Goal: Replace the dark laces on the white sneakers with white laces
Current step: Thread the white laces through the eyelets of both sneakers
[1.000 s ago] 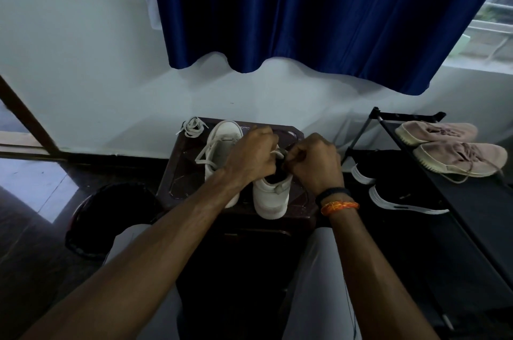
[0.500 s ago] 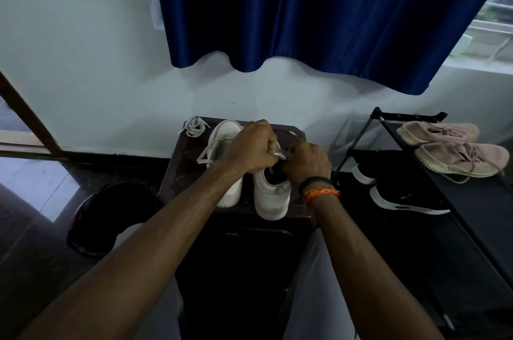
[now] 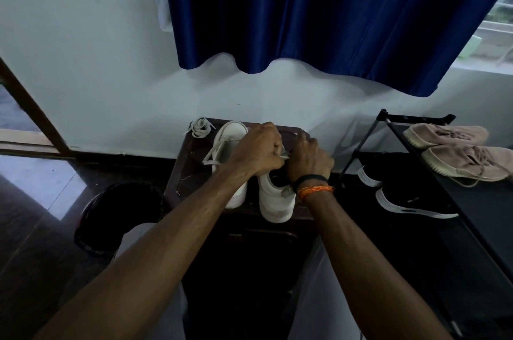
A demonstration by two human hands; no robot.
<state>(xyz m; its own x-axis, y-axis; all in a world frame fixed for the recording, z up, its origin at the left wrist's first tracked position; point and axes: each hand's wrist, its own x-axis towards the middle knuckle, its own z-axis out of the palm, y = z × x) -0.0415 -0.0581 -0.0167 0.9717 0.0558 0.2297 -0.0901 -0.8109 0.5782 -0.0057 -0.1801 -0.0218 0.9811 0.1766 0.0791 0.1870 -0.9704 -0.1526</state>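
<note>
With the right sneaker (image 3: 274, 201) on the dark stool (image 3: 180, 173), left hand (image 3: 258, 153) and right hand (image 3: 308, 160) both curl around its white lace (image 3: 284, 156), apparently threading upper eyelets; next, pull ends even; no brand or writing is legible.

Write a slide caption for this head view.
Both hands, left and right, pinch a white lace over the right-hand white sneaker.

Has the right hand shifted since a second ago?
Yes. The right hand has moved away from the person, toward the wall, along the right white sneaker, whose heel now shows below the wrist.
</note>
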